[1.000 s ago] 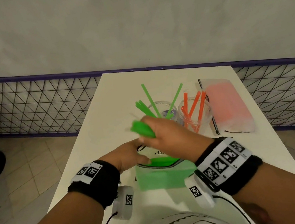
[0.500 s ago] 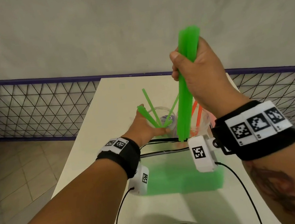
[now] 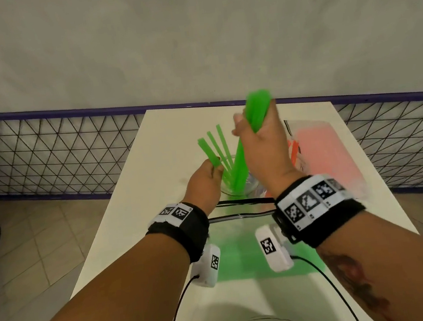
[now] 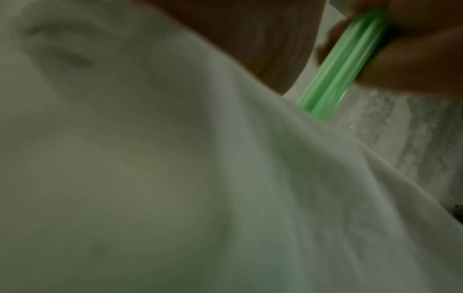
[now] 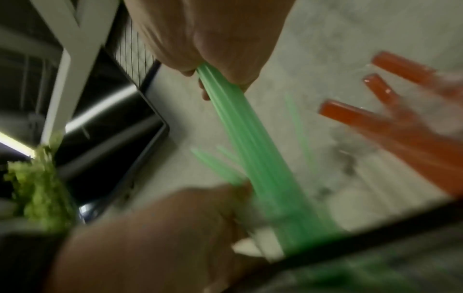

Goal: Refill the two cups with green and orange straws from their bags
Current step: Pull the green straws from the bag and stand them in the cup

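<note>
The right hand (image 3: pixel 262 149) grips a green straw bunch (image 3: pixel 243 167), its lower end in the clear cup (image 3: pixel 237 187). The left hand (image 3: pixel 204 185) pinches loose green straws (image 3: pixel 213 149) beside it (fingers curled).

Count: 2 hands, 2 straw bags (green (image 3: pixel 244 251), orange (image 3: pixel 320 153)), 3 loose green straws (image 3: pixel 215 149) in clear cup (image 3: pixel 228 188), 1 gripped green bundle (image 3: pixel 255 118).

Both forearms reach forward, each wrist in a black band with white coded tags. Right hand (image 3: pixel 261 141) raised higher, fist closed, thumb toward the left, fingers (image 5: pixel 240 65) curled tight around a bundle it grips. Left hand (image 3: pixel 205 181) lower and to the left of it, back of the hand up, fingers (image 4: pixel 411 65) curled, pinching near the fingertips
</note>
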The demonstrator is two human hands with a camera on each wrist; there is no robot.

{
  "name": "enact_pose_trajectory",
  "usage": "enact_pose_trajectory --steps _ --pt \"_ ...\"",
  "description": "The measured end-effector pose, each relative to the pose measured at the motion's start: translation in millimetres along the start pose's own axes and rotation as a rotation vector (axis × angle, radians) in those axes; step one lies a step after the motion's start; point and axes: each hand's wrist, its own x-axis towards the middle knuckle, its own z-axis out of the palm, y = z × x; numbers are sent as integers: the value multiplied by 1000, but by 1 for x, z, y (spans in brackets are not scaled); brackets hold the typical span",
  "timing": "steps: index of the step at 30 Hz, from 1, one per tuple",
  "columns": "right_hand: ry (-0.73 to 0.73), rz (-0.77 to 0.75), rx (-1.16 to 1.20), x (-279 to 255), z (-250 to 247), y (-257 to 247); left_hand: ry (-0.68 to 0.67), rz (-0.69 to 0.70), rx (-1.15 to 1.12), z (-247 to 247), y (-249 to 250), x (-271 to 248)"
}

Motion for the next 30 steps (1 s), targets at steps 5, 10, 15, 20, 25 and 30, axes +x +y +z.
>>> enact_pose_trajectory --steps 5,10,15,20,25,30 --pt "-196 -170 -253 -14 -4 23 -27 81 -16 -1 -3 -2" --pt "-446 -479 -610 5 -2 2 2 176 49 -2 4 -7" --pt "-641 -278 -772 16 -3 -2 -11 78 7 -11 17 -9" --pt "-222 -640 -361 -17 -28 -30 -127 -203 144 -39 2 -8" --pt "-789 -413 -646 -75 -20 -5 -540 -160 661 -43 -8 -23" --pt "-1114 -119 -970 -84 9 43 -497 -160 537 -27 -3 -33"
